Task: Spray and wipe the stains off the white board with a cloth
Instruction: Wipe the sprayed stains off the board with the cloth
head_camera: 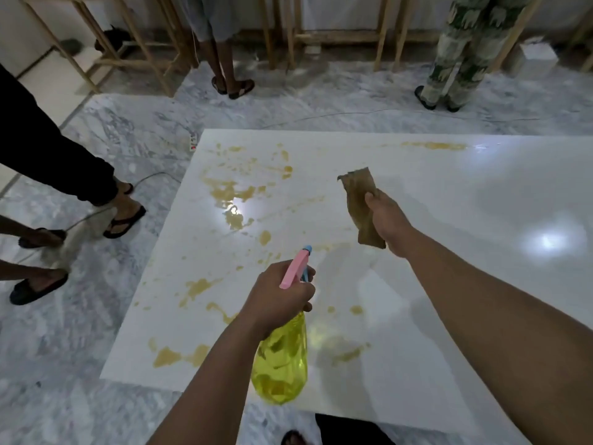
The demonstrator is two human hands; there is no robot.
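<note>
Closest to the lens, the left hand (279, 297) has its fingers curled round the neck of the bottle (282, 358), with the pink spray head (295, 268) rising above the knuckles and its blue nozzle aimed out over the board (449, 300). From those fingers outward, the yellow see-through body of the bottle hangs below the fist over the board's near edge, and the forearm runs back toward the bottom of the view. Farther out over the board, the right hand (388, 220) grips the cloth (361, 203), a brownish rag bunched in the closed fingers, with 1 end sticking up past the thumb and the other hanging below the palm; whether the cloth touches the board cannot be told. The board lies flat on the marble floor (80, 396), white and glossy, with bright light reflections on it. Yellow-brown stains (231, 191) spatter the board's left half, from its far-left corner down to its near edge beside the bottle, and 1 long smear (433, 145) lies along the far edge; the board's right half looks mostly clean. Left of the board, several sandalled feet (125, 220) stand on the floor near a thin cable (154, 176), and a power strip (192, 141) lies just off the board's far-left corner. Beyond the board's far edge, 2 people's legs (231, 69) stand by wooden frames (282, 30). A dark trouser leg and foot show just past the board's near edge.
</note>
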